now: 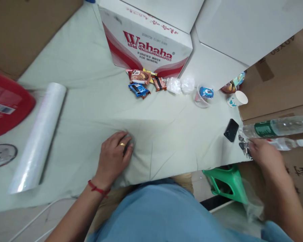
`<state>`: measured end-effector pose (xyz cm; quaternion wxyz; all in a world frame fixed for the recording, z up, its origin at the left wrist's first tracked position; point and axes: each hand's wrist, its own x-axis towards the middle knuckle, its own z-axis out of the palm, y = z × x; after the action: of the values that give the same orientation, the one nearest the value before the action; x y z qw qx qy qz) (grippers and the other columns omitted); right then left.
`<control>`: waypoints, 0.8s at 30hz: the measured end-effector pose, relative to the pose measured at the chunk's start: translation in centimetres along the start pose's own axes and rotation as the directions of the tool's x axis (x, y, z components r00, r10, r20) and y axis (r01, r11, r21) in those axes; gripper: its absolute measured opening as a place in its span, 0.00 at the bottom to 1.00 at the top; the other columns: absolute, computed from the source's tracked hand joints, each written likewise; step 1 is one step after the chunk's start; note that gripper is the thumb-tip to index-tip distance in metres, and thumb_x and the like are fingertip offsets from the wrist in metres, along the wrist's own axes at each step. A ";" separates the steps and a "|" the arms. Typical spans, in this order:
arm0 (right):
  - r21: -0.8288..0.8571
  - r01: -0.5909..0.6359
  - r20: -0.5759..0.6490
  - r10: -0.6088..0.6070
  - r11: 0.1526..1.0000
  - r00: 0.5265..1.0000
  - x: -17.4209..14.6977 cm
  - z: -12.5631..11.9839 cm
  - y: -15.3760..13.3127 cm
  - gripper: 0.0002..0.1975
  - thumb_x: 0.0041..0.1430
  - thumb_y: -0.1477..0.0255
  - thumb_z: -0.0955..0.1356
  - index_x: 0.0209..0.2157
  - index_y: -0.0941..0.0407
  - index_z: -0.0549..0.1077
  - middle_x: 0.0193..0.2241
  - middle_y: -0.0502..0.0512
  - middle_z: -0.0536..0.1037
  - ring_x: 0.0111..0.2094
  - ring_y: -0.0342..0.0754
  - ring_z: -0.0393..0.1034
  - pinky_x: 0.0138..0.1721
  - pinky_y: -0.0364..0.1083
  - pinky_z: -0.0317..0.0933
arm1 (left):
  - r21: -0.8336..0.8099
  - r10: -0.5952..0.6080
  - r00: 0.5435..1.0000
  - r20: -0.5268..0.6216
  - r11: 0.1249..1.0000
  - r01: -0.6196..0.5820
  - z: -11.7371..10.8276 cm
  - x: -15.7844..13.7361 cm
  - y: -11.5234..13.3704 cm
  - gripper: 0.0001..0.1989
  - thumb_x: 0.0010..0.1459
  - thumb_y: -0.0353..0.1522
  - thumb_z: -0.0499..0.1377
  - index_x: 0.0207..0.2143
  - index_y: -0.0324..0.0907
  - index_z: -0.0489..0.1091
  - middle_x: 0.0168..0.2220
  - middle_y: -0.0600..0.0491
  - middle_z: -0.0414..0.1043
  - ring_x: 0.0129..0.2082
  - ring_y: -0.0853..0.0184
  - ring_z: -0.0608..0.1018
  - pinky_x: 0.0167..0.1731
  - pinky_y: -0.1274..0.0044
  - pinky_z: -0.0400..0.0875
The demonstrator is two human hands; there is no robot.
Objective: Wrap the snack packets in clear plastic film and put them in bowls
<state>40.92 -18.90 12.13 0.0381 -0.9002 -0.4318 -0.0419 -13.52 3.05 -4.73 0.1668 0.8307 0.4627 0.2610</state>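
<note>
My left hand (115, 151), with a gold ring and a red cord bracelet, rests on the pale green tablecloth (96, 111). Its fingers curl toward the thumb, and the cloth bunches at the fingertips. At the right end of the table my right hand (265, 153) is closed over a bunch of keys (245, 148); the fingertips are partly hidden and slightly blurred. A black phone (231, 130) lies just left of the keys. Two clear plastic bottles lie on their sides by that hand: a large one with a green label (265, 128) and a smaller one (285, 144).
A Wahaba-style white and red carton (146, 43) stands at the back, with snack packets (140, 78), a plastic cup (201, 99) and a paper cup (237, 99) along its side. A clear film roll (40, 137) and red container (10, 101) are left. A green stool (227, 183) stands below.
</note>
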 end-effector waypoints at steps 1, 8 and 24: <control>0.020 0.101 0.044 -0.101 0.995 0.994 2.2 1.3 -4.0 0.13 0.57 0.57 0.67 0.33 0.47 0.80 0.33 0.66 0.83 0.36 0.66 0.79 0.41 0.64 0.69 | 0.004 0.001 1.000 0.003 1.000 -0.001 -0.1 0.0 0.1 0.15 0.70 0.39 0.54 0.50 0.44 0.77 0.57 0.41 0.77 0.61 0.49 0.76 0.60 0.55 0.72; 0.110 0.459 -0.069 -0.454 0.882 0.889 14.4 11.4 -29.6 0.19 0.63 0.67 0.67 0.54 0.57 0.78 0.55 0.67 0.78 0.48 0.61 0.75 0.48 0.56 0.68 | 0.010 -0.023 0.999 0.036 1.000 0.023 -0.1 -0.6 0.5 0.17 0.70 0.35 0.53 0.53 0.43 0.77 0.60 0.40 0.76 0.63 0.49 0.74 0.62 0.53 0.71; 0.907 -0.419 0.352 -0.490 -0.031 0.798 3.8 8.8 -29.4 0.17 0.46 0.66 0.77 0.32 0.52 0.67 0.23 0.43 0.68 0.18 0.36 0.51 0.16 0.36 0.43 | -0.562 -0.055 0.993 -0.106 0.827 -0.014 0.1 5.4 5.6 0.24 0.69 0.47 0.60 0.60 0.45 0.70 0.59 0.42 0.72 0.58 0.59 0.77 0.49 0.68 0.81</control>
<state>20.71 3.30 4.76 0.5316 -0.5314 -0.3354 0.5679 -7.25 4.81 -0.39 0.3786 0.7232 0.3833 0.4321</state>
